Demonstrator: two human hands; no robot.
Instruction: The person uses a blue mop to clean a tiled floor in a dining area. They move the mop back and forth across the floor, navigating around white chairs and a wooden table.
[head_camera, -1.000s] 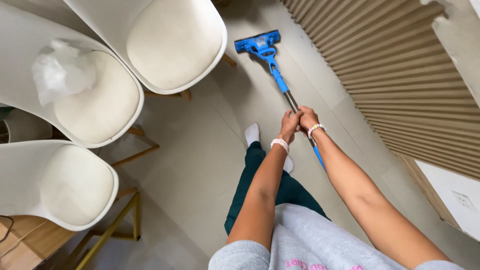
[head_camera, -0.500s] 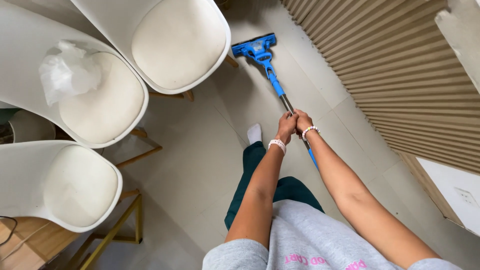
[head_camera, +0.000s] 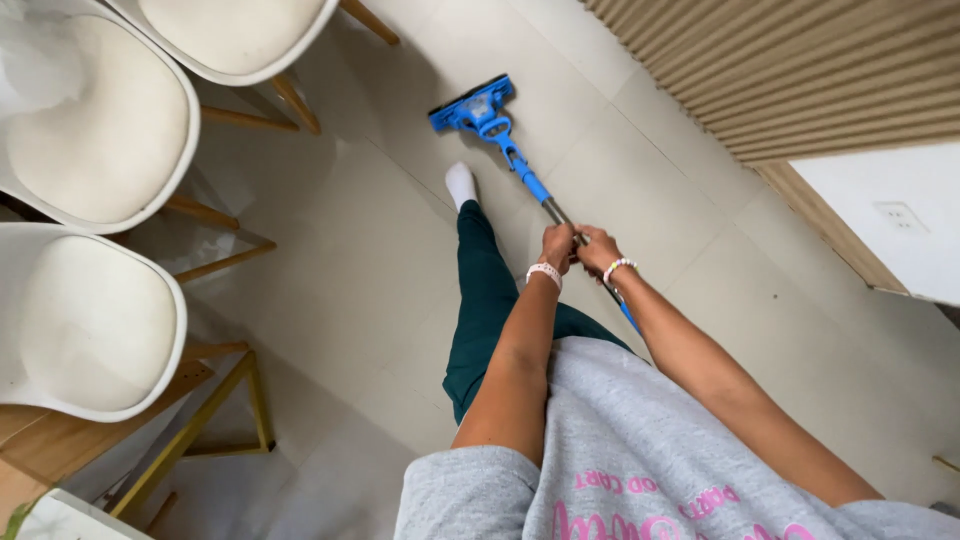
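On the tiled floor (head_camera: 380, 260) we push the blue mop (head_camera: 472, 106), both hands (head_camera: 556, 246) (head_camera: 598, 250) wrapped tightly on its handle; it may hit our socked foot (head_camera: 461, 184) just beside.

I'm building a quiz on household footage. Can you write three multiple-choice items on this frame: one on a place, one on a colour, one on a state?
1. Where is the mop head?
A. flat on the tiled floor
B. on a chair seat
C. raised against the slatted wall

2. What colour is the mop head?
A. red
B. blue
C. green

3. How is the mop handle held?
A. left hand only
B. right hand only
C. both hands

Answers:
1 A, it lies on the tiles ahead of the white sock.
2 B, the head and lower shaft are bright blue.
3 C, the left hand and right hand close side by side on the handle.
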